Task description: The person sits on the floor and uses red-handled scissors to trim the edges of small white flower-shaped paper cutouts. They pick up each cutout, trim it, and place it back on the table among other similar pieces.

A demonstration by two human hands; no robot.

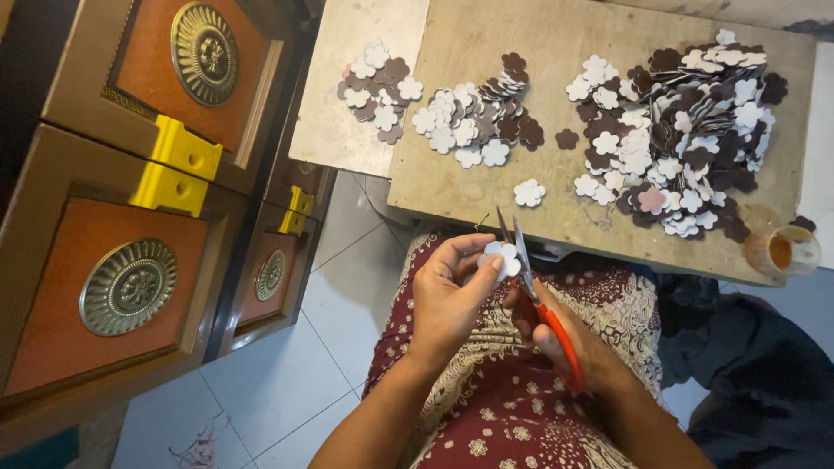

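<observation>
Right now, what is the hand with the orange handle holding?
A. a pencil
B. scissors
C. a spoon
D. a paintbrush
B: the right hand grips orange-handled scissors, blades open at a white flower cutout pinched in the left hand.

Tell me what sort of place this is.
Probably a small home craft workshop. The left hand holds a white flower-shaped cutout while the right hand works orange-handled scissors. Piles of brown and white cutouts cover a wooden board, with ornate boxes stacked on the tiled floor.
</observation>
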